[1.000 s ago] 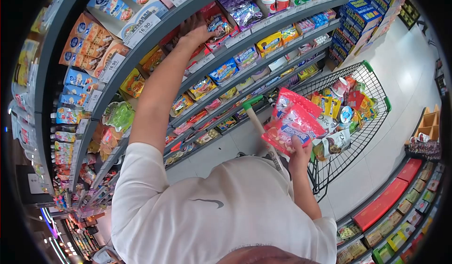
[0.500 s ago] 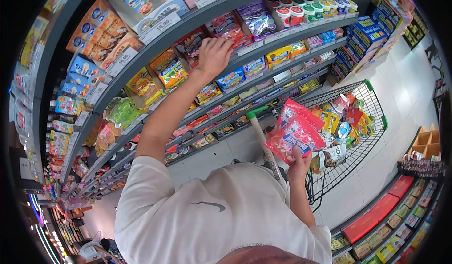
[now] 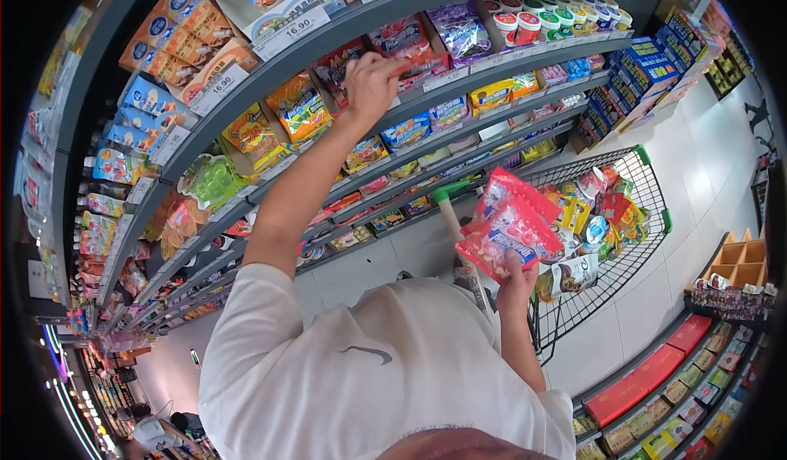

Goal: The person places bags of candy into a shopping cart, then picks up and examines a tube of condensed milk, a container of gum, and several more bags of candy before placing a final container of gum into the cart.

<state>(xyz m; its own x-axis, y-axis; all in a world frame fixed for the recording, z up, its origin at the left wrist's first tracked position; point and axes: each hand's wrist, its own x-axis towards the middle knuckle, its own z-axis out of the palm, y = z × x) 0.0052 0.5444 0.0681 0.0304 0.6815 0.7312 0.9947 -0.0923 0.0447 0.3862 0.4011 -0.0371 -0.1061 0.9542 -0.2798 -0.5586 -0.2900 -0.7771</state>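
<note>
Head view: left hand (image 3: pixel 370 83) raised to the shelf (image 3: pixel 459 70), fingers closed on the edge of a red packet (image 3: pixel 402 38) standing there. Right hand (image 3: pixel 515 275) held at chest height, gripping red snack bags (image 3: pixel 510 226) from below, just beside the cart (image 3: pixel 631 239) loaded with packets.

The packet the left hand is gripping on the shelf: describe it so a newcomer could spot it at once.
Start at the tall curved shelving, second shelf down, under the 16.90 price tag. There the left hand pinches a red snack packet by its edge. Purple packets sit to its right and orange-yellow ones lower left; it alone is tugged outward.
</note>
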